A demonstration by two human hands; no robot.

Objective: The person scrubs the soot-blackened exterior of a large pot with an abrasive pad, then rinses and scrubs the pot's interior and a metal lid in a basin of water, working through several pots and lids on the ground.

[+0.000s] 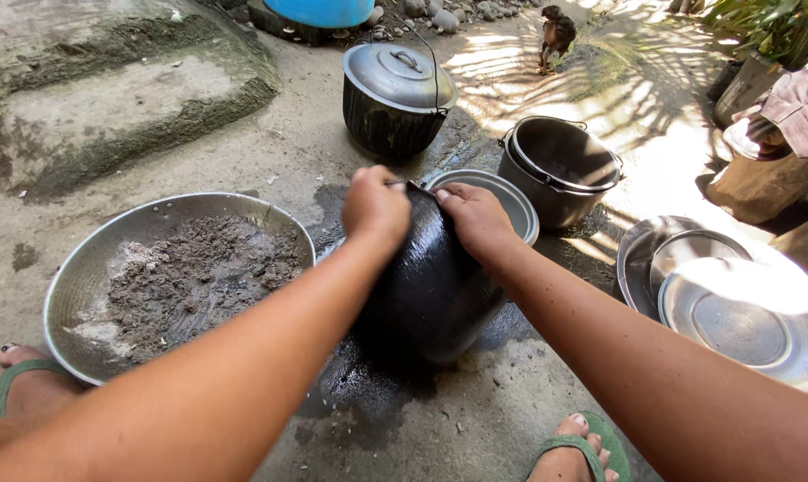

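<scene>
Sooty black pot (430, 286) tipped on side, wet concrete, btwn hands.

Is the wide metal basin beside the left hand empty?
No, the wide metal basin beside the left hand holds a spread of grey, ash-like grit across its bottom.

Head view, steeply downward, seemingly close over ground (511, 419).

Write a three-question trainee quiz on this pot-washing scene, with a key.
1. True or false: both hands grip the black pot.
2. What fills the wide basin by the left hand? A) water B) grey ash C) rice
3. Which pot behind has its lid on, the nearer or the farther?

Key: 1 true, the right hand holds it too. 2 B, grey ash. 3 The farther pot; the nearer pot is open.
</scene>
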